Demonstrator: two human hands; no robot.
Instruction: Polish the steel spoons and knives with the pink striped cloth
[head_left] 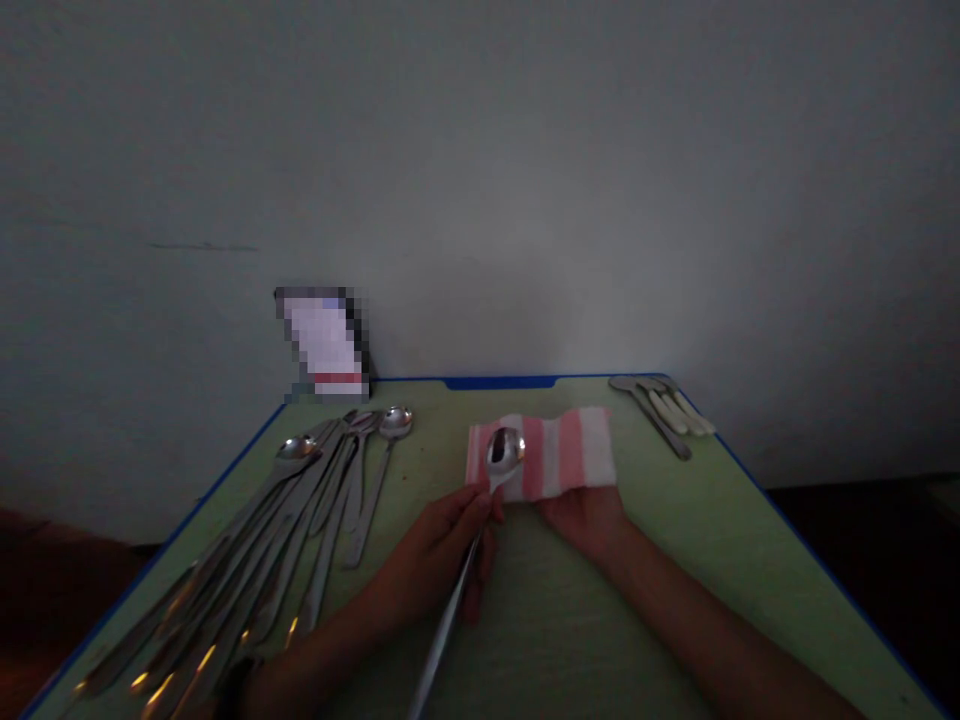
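A long-handled metal spoon [448, 625] is pinched at its neck by my left hand [454, 530], thumb on top. Its shiny bowl points away from me, and the handle slants down toward the near edge. Behind the bowl spreads a pink and white striped cloth [571, 455]. My right hand [589, 520] holds this cloth from underneath, so most of its fingers are covered. The bowl lies in front of the cloth's left part; whether they touch I cannot tell.
Left on the green table [540, 640] lies a pile of long metal spoons and other cutlery [277, 520]. Several utensils, some with white handles [667, 410], lie at the far right. A blurred phone-like device [326, 340] leans against the wall [480, 180].
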